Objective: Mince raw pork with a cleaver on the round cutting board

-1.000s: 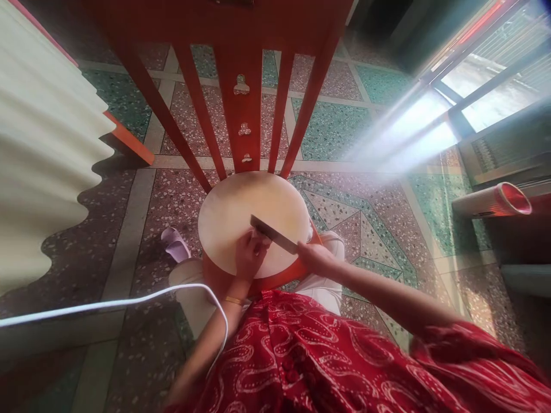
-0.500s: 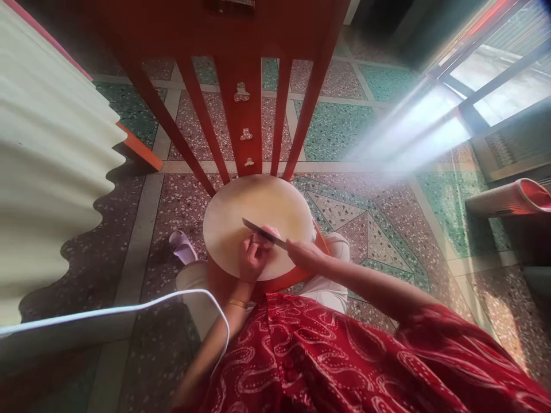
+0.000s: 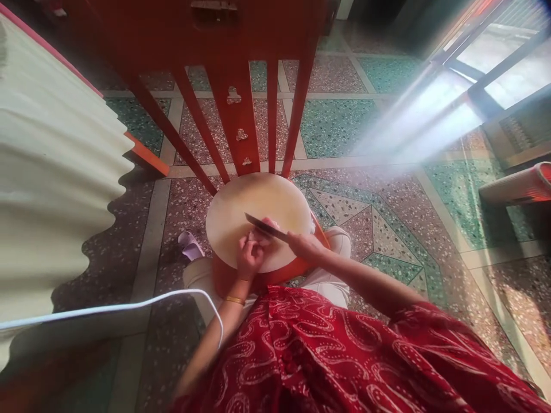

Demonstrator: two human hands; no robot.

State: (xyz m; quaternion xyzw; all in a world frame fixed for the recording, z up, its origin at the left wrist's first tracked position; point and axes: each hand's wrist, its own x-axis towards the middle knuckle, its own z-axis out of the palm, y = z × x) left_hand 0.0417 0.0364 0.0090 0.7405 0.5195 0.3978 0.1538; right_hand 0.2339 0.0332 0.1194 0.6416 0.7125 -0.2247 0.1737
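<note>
Right hand (image 3: 306, 248) gripping dark flat-bladed knife (image 3: 264, 226) over round pale wooden board (image 3: 241, 206); left hand (image 3: 249, 255) pinching sth small, can't tell what.

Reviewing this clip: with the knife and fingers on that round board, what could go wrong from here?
1. The knife blade lies right against the left hand fingers, which pinch something too small to identify; a slip may cut them.
2. The board sits on an orange chair seat at its front edge, so pressure might shift it.
3. A white cable runs over the left forearm and may snag.
</note>
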